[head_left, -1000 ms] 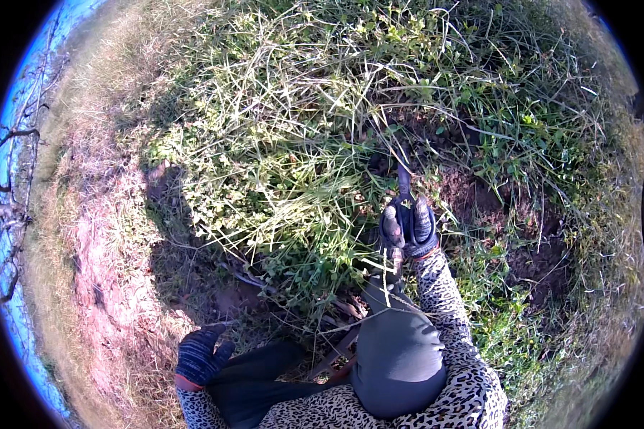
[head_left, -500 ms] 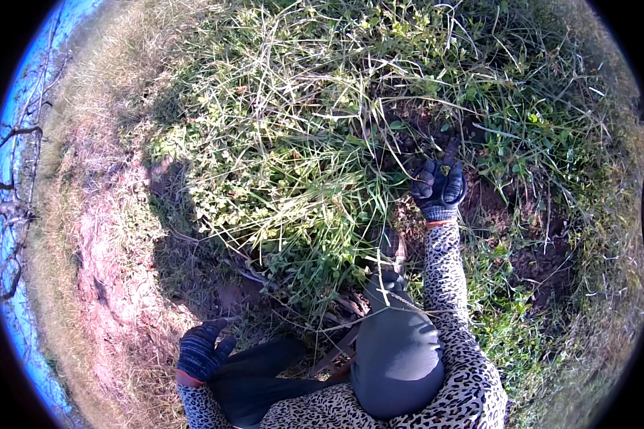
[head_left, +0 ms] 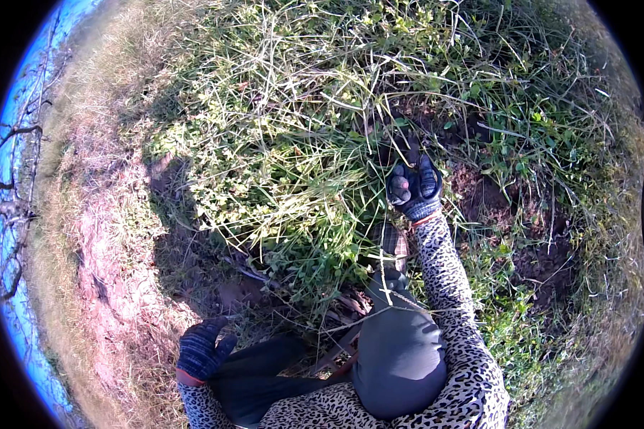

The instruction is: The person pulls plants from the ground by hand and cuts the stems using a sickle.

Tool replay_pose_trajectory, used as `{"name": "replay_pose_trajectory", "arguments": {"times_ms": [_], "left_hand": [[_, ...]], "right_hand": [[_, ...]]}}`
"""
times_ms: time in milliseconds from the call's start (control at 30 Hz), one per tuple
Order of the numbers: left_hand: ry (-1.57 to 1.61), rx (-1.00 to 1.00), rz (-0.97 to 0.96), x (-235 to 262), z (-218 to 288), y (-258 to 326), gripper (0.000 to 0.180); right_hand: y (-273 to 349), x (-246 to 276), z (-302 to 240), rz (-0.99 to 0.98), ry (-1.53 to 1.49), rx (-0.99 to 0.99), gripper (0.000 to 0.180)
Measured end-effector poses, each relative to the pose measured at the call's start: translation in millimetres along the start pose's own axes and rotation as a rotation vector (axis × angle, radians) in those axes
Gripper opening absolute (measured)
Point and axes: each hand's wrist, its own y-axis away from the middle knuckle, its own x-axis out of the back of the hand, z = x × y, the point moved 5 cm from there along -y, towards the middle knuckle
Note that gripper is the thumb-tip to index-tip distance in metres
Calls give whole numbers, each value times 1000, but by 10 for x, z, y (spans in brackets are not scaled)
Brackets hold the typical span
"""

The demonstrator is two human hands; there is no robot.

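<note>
My right hand, in a dark knitted glove, reaches forward on a leopard-print sleeve. It is closed around the handle of a small hand tool. The tool's dark end points into the grass at the edge of a patch of bare dark soil. My left hand, also gloved, rests low at the left beside my dark-trousered left knee. Its fingers are loosely apart and it holds nothing. A thick clump of green weeds and long grass lies just left of the right hand.
My right knee in dark trousers fills the lower middle. Dry pale grass and reddish ground run down the left side. More dug soil shows at the right among low green plants.
My right hand has moved forward, away from my body, and then slightly left, to the edge of the soil patch. The left hand has stayed by the knee.
</note>
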Motion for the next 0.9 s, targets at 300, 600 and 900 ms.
{"name": "replay_pose_trajectory", "arguments": {"times_ms": [300, 600, 900], "left_hand": [[-3, 48, -41, 15, -30, 73, 42], [-8, 11, -17, 10, 6, 27, 42], [-8, -15, 13, 84, 76, -2, 39]], "right_hand": [[757, -172, -728, -68, 114, 409, 62], [760, -256, 365, 182, 556, 4, 50], [-505, -63, -33, 499, 452, -32, 39]]}}
